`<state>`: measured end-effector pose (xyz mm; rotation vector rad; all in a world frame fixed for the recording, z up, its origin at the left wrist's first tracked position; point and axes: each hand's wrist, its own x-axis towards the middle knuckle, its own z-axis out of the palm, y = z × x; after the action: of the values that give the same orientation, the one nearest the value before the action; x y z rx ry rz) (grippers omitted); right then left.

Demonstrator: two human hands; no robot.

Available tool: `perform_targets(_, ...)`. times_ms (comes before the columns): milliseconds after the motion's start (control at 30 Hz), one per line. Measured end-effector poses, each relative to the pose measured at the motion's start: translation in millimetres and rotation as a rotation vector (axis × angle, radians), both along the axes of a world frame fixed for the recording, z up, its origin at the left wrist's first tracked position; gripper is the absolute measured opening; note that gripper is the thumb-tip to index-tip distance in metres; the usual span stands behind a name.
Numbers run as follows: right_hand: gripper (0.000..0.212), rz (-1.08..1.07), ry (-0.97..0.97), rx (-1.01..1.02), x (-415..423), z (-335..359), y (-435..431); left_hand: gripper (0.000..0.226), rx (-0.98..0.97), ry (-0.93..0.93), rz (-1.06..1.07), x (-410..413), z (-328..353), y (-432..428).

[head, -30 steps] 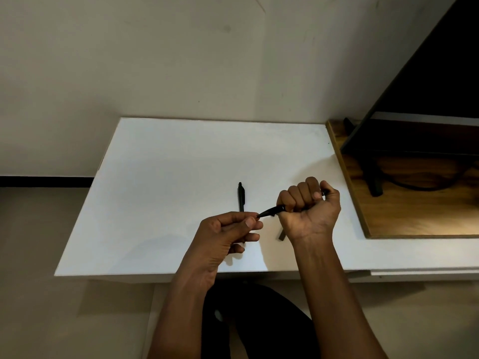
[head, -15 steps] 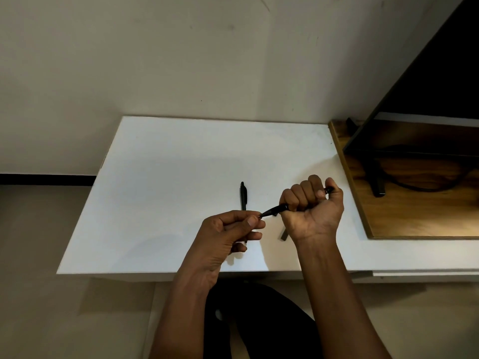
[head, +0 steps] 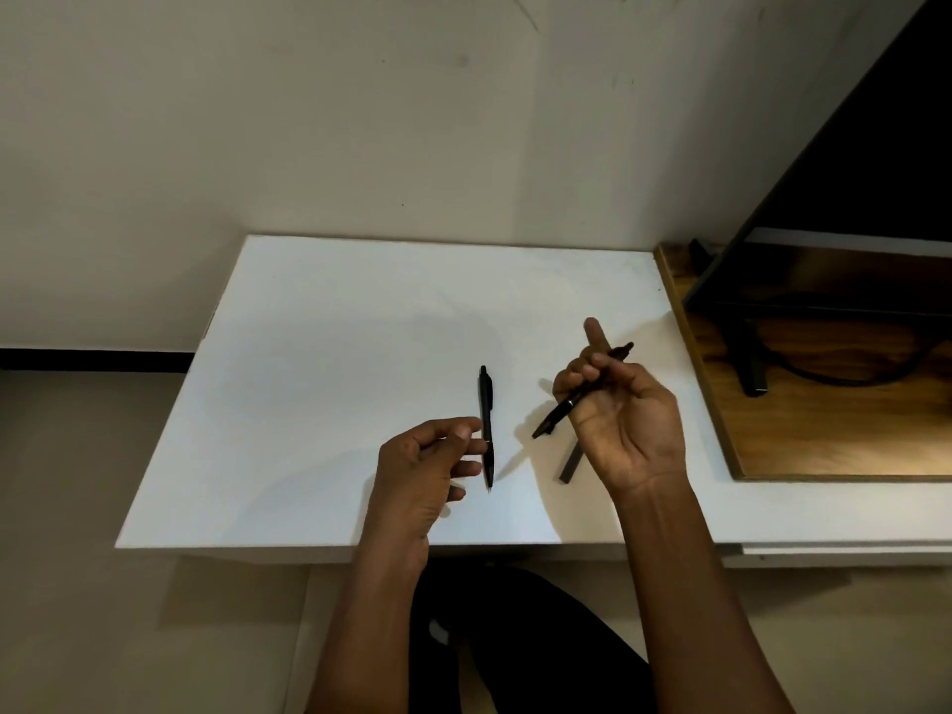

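My right hand (head: 626, 420) is raised above the white table (head: 309, 404), palm turned toward me and forefinger pointing up. Its curled fingers and thumb grip a black pen (head: 559, 412) that slants from lower left to upper right. My left hand (head: 432, 461) hovers to the left, apart from that pen, with thumb and forefinger drawn together. Whether something small sits between them is not visible. A second black pen (head: 486, 399) lies on the table just right of my left fingertips. A short dark bar-shaped piece (head: 569, 467) lies on the table under my right hand.
A wooden desk top (head: 772, 445) adjoins the table on the right. It carries a dark monitor (head: 850, 198) on a black stand (head: 752, 373) and a black cable (head: 824, 376). A wall stands behind the table. My dark-clothed lap (head: 515, 636) is below the front edge.
My left hand has let go of the pen's tip and drawn back to the left. My right hand turned palm-up from a fist, loosened and lifted the pen to the right.
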<state>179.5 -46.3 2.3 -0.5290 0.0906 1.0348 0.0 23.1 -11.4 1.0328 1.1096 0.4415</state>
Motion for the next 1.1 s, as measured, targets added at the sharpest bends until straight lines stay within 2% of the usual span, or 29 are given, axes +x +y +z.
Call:
perform_targets(100,0.03,0.006,-0.137,-0.193,-1,-5,2,0.012,0.011,0.043,0.092,-2,-2,0)
perform_targets(267,0.034,0.029,-0.502,-0.698,-14,-16,4,0.01,0.094,0.1,0.138,0,-8,0)
perform_targets(333,0.032,0.075,-0.746,-0.895,-19,-19,6,0.012,0.169,0.153,0.122,1,-12,0)
perform_targets(400,0.033,0.148,-1.069,-1.08,-25,-23,9,0.013,0.22,0.195,0.095,1,-14,0)
perform_targets(467,0.038,0.18,-1.247,-1.155,-33,-28,14,0.013,0.245,0.223,0.076,1,-15,-1)
perform_targets(600,0.035,0.172,-1.37,-1.233,-41,-35,26,0.014,0.31,0.286,0.039,4,-17,-1)
perform_targets(667,0.03,0.161,-1.378,-1.247,-41,-34,29,0.015,0.342,0.313,0.03,5,-17,-1)
perform_targets(900,0.032,0.123,-1.379,-1.257,-42,-32,31,0.013,0.448,0.417,-0.054,8,-15,-3)
perform_targets(1100,0.03,0.135,-1.424,-1.275,-46,-30,31,0.012,0.453,0.421,-0.086,9,-19,-4)
